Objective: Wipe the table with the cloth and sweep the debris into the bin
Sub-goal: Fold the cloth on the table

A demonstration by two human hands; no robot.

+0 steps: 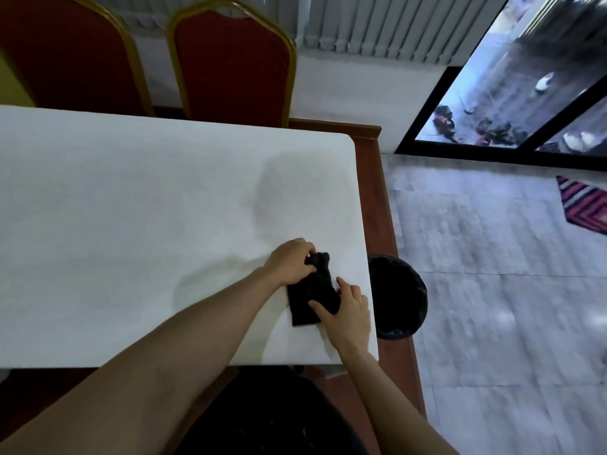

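A black cloth (312, 290) lies folded on the white table (131, 208), near its right edge. My left hand (290, 261) grips the cloth's far end, which is bunched up under the fingers. My right hand (348, 315) rests on the cloth's near right side, thumb and fingers spread and pressing it down. A round black bin (399, 297) lined with a dark bag stands on the floor just beyond the table's right edge, level with my hands. No debris shows on the tabletop.
Two red chairs with gold frames (230, 57) stand behind the table's far edge. A brown wooden border (374, 192) runs along the table's right side. Grey tiled floor (492, 257), a striped mat (588, 205) and glass doors (525, 77) lie to the right.
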